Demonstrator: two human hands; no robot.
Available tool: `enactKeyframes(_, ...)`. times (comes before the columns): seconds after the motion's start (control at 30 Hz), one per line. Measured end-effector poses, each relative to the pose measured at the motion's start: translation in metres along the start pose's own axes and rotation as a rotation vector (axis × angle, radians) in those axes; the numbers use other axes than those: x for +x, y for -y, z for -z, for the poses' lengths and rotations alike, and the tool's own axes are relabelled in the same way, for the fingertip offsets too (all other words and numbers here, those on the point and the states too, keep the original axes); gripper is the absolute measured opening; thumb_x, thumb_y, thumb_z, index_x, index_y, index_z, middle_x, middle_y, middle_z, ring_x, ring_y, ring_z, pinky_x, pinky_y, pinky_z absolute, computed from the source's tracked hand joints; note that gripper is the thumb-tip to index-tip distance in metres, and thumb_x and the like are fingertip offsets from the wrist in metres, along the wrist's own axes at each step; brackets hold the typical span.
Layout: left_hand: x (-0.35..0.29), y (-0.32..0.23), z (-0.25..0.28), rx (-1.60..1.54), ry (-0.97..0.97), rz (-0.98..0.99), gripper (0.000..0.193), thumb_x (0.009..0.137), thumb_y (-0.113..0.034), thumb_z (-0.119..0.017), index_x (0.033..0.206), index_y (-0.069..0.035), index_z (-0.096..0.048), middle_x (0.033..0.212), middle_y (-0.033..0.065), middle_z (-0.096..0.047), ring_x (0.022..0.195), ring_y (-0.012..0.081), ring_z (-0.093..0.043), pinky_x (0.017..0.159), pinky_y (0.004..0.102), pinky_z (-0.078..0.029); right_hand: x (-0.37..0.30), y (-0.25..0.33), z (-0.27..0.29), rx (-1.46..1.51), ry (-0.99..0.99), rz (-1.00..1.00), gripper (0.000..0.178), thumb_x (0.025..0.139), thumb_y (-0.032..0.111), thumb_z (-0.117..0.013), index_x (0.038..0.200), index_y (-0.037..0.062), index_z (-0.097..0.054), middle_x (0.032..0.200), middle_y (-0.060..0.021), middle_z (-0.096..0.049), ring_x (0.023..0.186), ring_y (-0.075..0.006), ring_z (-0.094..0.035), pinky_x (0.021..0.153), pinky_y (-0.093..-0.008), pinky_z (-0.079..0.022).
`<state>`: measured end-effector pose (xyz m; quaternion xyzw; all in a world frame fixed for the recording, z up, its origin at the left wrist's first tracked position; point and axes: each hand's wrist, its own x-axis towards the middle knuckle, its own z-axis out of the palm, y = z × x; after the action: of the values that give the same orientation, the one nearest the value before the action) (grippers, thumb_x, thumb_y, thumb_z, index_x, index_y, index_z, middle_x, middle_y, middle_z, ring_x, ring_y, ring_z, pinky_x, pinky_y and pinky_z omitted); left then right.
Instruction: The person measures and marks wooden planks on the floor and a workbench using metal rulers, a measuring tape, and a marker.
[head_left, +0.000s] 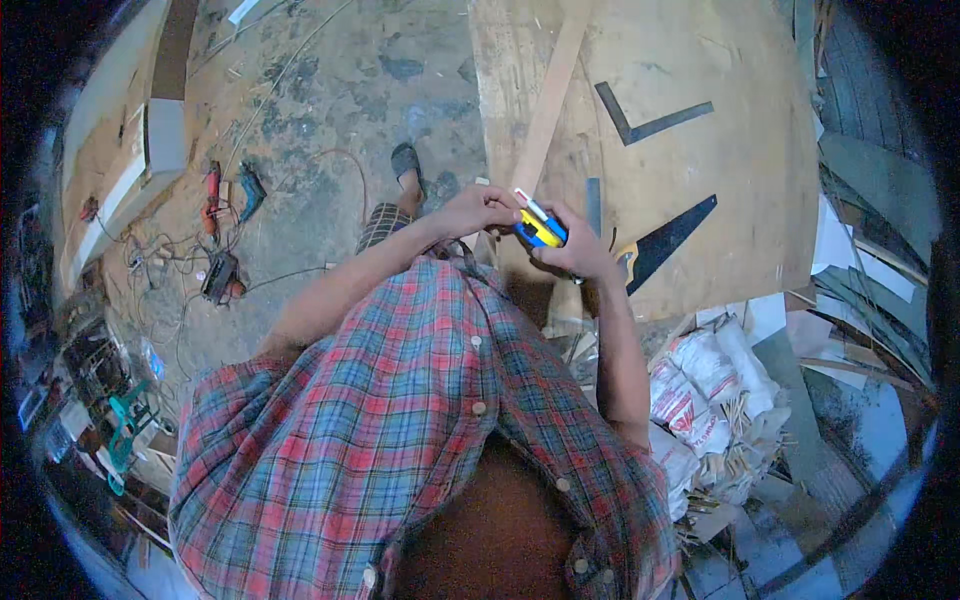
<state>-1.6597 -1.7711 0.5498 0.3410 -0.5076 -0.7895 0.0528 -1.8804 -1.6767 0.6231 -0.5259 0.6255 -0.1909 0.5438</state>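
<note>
My right hand is wrapped round a yellow and blue tape measure. A white pen or marker with a red part also sticks out from that hand, above the tape measure. My left hand is closed, its fingertips pinched at the yellow front end of the tape measure; whether any blade is drawn out is too small to see. Both hands are in front of my body, by the near left edge of a plywood sheet. A long narrow wooden strip lies on the sheet beyond them.
On the plywood lie a dark L-shaped square and a handsaw with a yellow handle. White sacks and wood scraps fill the right. Red and blue power tools with cords lie on the left floor. Another person's foot is ahead.
</note>
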Motion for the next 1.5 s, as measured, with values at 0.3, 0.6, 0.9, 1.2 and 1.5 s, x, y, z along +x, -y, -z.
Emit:
enactKeyframes(0.3,0.03,-0.003,0.027,0.431,-0.223,-0.094,0.016,0.089,-0.019,-0.07,0.089,-0.003,-0.071,0.073,0.0049,-0.068,0.066,0.0111,-0.063,0.062,0.0275,-0.051,0.006,-0.012,0.028,-0.294,-0.105,-0.058,0.055,0.069,0.023,-0.072,0.122,0.009,-0.065,0.107,-0.0137,-0.069,0.095,-0.0268,-0.067,0.087,-0.036,-0.052)
enactKeyframes(0.6,0.044,-0.031,0.028,0.771,-0.137,-0.062,0.024,0.082,-0.031,-0.076,0.076,-0.009,-0.068,0.07,0.0048,-0.068,0.067,0.018,-0.066,0.063,0.0377,-0.05,0.005,-0.002,0.036,-0.322,-0.11,-0.095,0.055,0.071,0.024,-0.074,0.124,0.0117,-0.065,0.109,-0.0128,-0.069,0.098,-0.027,-0.067,0.088,-0.0365,-0.052)
enactKeyframes(0.9,0.07,-0.048,0.044,1.209,0.01,-0.159,0.031,0.081,-0.042,-0.076,0.09,-0.013,-0.069,0.085,0.0079,-0.069,0.08,0.0308,-0.067,0.068,0.0408,-0.051,0.002,-0.021,0.036,-0.451,-0.151,0.001,0.054,0.075,0.028,-0.074,0.125,0.0143,-0.063,0.119,-0.0105,-0.066,0.105,-0.0306,-0.066,0.091,-0.0398,-0.051)
enactKeyframes(1.2,0.089,-0.051,0.048,1.436,0.274,-0.695,0.042,0.075,-0.04,-0.075,0.111,-0.02,-0.068,0.117,0.007,-0.061,0.113,0.0304,-0.054,0.1,0.0474,-0.042,-0.003,-0.018,0.03,-0.446,-0.263,0.041,0.057,0.072,0.03,-0.076,0.124,0.0103,-0.063,0.116,-0.015,-0.065,0.106,-0.0349,-0.064,0.091,-0.0425,-0.051)
enactKeyframes(1.5,0.086,-0.073,0.032,1.513,0.241,-0.56,0.046,0.07,-0.028,-0.078,0.114,-0.021,-0.067,0.111,0.0072,-0.06,0.11,0.0307,-0.054,0.092,0.0432,-0.049,0.013,-0.007,-0.046,0.088,-0.864,0.004,0.033,0.088,0.03,-0.07,0.106,0.0041,-0.065,0.086,-0.0116,-0.065,0.073,-0.0254,-0.063,0.067,-0.0375,-0.051)
